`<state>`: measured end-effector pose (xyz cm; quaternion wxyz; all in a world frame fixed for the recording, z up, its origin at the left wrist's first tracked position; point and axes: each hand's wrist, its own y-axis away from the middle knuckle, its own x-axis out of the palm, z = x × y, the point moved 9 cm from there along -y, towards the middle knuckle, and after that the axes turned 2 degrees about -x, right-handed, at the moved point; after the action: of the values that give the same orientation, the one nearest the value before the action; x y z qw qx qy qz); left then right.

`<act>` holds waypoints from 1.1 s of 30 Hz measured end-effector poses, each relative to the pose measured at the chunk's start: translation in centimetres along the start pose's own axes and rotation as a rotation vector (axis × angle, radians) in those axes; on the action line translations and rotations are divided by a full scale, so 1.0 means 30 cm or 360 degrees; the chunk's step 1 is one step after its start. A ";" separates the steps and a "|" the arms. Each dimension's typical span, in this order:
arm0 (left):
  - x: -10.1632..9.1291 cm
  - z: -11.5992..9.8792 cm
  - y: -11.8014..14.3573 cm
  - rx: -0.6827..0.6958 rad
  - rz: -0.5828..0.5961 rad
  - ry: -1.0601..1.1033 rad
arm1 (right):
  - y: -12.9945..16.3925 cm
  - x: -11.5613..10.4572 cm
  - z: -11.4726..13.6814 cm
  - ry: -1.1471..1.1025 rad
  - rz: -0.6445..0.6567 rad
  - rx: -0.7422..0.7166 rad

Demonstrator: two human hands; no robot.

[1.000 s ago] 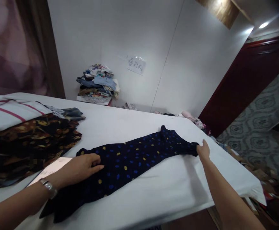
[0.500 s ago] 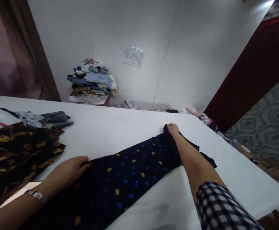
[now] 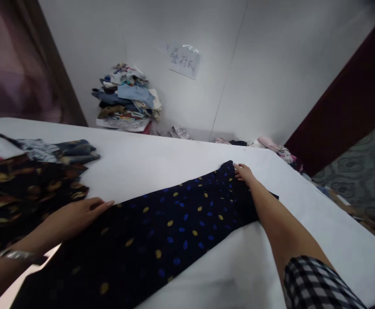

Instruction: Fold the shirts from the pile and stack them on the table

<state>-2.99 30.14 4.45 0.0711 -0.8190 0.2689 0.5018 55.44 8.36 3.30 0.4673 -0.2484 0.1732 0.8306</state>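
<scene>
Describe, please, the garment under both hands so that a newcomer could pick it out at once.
On the white table, it is the long garment lying flat across the middle, the left hand on its near part and the right hand at its far end. Unlike the brown leaf-print cloth beside it, it is dark navy with yellow and blue spots.

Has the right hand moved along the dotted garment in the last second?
Yes. The right hand has gone from the dotted garment's right tip to its far edge, nearer the wall sign.

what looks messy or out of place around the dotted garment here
The dotted garment lies flat under the left hand and right hand. The oddities are behind the table: a leaning pile of clothes and loose scraps strewn along the wall.
</scene>
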 end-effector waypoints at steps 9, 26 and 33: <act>-0.057 0.004 0.088 -0.0170 0.0065 -0.0386 | 0.017 -0.024 0.031 0.0458 -0.0132 -0.0275; 0.027 -0.151 0.310 0.0374 -0.0069 -0.0918 | 0.396 -0.220 -0.079 0.0827 0.0164 -0.0655; -0.059 -0.159 0.339 0.0352 -0.0355 -0.0868 | 0.571 -0.392 -0.234 0.0765 0.0134 -0.0567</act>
<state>-5.08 20.37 9.84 0.2837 -0.6659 0.2014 0.6599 47.59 -12.02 5.28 0.3271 -0.5085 0.1405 0.7840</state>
